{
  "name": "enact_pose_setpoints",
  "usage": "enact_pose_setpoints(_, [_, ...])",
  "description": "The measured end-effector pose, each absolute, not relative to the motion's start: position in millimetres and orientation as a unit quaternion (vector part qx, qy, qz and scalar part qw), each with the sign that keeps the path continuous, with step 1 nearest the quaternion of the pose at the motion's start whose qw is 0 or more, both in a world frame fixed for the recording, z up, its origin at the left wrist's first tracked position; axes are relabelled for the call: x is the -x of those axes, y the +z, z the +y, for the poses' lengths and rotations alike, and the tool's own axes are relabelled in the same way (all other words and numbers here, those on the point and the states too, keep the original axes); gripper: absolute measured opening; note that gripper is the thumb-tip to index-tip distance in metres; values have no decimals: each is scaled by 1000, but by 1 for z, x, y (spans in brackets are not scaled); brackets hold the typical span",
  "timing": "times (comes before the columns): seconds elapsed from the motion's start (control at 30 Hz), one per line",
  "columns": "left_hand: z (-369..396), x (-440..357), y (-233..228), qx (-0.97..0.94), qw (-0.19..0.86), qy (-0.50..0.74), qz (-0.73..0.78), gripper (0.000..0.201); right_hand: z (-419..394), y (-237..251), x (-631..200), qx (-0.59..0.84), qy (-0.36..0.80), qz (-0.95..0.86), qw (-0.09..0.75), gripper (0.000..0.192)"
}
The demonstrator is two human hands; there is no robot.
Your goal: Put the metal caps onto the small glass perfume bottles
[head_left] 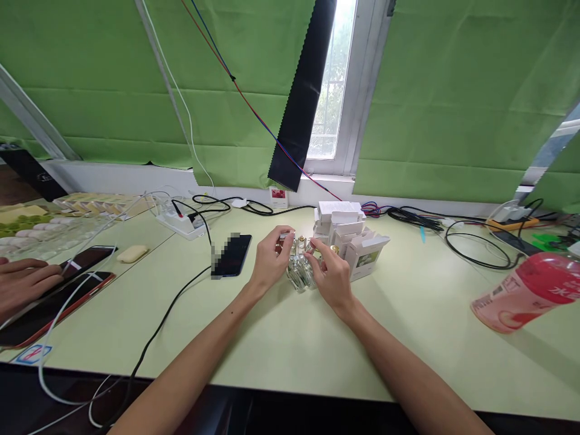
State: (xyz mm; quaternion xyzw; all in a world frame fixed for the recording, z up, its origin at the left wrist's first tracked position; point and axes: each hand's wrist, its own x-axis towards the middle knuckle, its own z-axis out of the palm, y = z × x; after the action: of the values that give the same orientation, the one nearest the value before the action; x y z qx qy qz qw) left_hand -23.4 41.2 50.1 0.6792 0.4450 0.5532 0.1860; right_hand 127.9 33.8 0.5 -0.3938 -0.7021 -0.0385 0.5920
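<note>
Several small clear glass bottles with gold-coloured necks, like perfume bottles (299, 275), stand close together on the table between my hands. My left hand (272, 257) is at their left side, thumb and fingers closed around a small clear piece that is mostly hidden. On the other side, my right hand (333, 272) has its thumb and index finger pinched near the bottle tops; what sits in that pinch is too small to name. Just behind my right hand, several white cartons (338, 223) stand grouped, some with open flaps. One carton (366, 257) bears a green picture.
A black phone (233, 254) lies left of my hands, with a black cable (165, 323) nearby. Another person's hand (27, 281) rests by two phones at far left. A pink-labelled drink bottle (521, 293) is at right. Cables (417, 219) run along the back.
</note>
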Motion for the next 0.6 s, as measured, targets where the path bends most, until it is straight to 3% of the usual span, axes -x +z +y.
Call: enact_pose_setpoints(0.6, [41,24,44,-698,101,544,454,21,33,-2,-127,396,-29,-729,558,24])
